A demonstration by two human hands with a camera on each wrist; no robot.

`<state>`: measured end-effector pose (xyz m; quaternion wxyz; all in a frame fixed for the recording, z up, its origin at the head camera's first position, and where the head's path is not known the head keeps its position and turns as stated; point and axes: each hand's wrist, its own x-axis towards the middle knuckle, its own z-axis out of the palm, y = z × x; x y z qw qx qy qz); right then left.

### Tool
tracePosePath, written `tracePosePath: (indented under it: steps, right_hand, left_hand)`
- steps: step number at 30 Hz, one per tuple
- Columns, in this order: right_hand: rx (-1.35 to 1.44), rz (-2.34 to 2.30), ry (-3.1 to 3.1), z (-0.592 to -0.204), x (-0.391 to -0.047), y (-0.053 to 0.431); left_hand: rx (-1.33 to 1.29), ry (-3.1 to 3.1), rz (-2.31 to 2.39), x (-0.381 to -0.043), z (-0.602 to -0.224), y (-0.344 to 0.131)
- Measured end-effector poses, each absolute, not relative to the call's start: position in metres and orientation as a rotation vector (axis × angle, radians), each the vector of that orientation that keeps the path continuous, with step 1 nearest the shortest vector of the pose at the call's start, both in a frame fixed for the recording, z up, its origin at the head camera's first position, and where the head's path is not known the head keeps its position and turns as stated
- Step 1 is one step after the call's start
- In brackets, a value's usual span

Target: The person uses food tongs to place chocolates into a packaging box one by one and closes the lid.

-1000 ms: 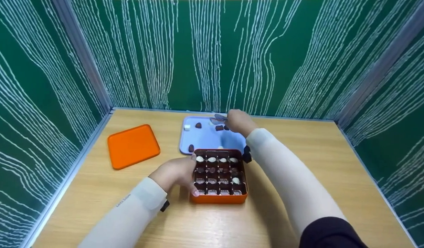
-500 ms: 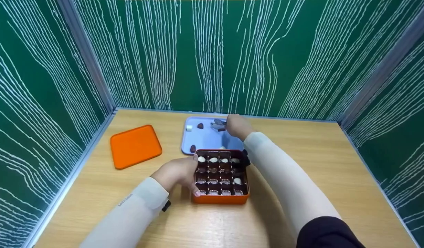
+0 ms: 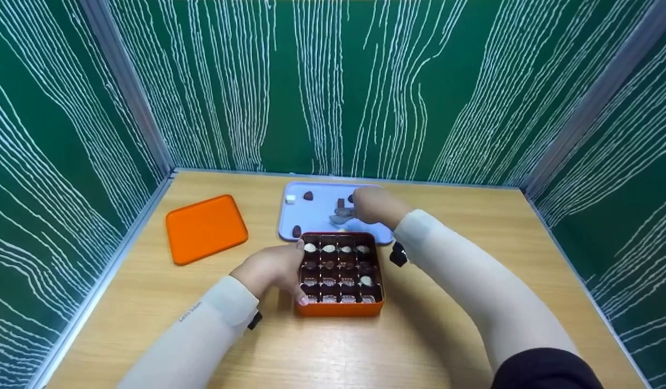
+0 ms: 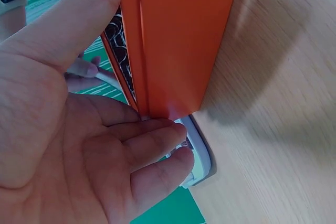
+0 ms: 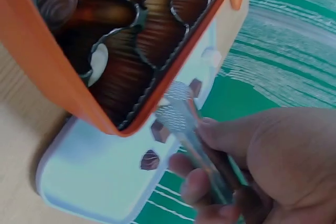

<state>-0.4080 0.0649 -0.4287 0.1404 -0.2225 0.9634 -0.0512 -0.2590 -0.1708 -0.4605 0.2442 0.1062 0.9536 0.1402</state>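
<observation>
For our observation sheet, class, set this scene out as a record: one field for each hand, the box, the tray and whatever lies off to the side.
Left hand: grips the left side of the orange box
Right hand: holds metal tongs over the blue tray; whether the tips hold anything is unclear
Box: divided into compartments, pale pieces in the far row
Tray: behind the box, bearing dark pieces and a white cube
Side: flat orange panel on the table, left of the tray
</observation>
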Motion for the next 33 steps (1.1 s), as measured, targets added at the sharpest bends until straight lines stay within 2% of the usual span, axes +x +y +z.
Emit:
tracePosePath:
  steps: [11, 16, 23, 33]
  right_hand:
    - [-0.537, -0.092, 2.765, -0.430, -0.401, 0.073]
    - [-0.668, -0.068, 2.792, -0.417, -0.393, 0.086]
    - [-0.913, -0.101, 2.835, -0.384, -0.362, 0.111]
    - [-0.994, -0.080, 2.650, -0.362, -0.305, 0.127]
  left_hand:
    - [0.327, 2.609, 0.376, -0.256, -0.459, -0.162]
    - [0.307, 2.597, 0.403, -0.256, -0.459, -0.162]
    - [0.298, 2.596, 0.402, -0.256, -0.459, -0.167]
    - [0.337, 2.610, 0.399, -0.253, -0.457, -0.170]
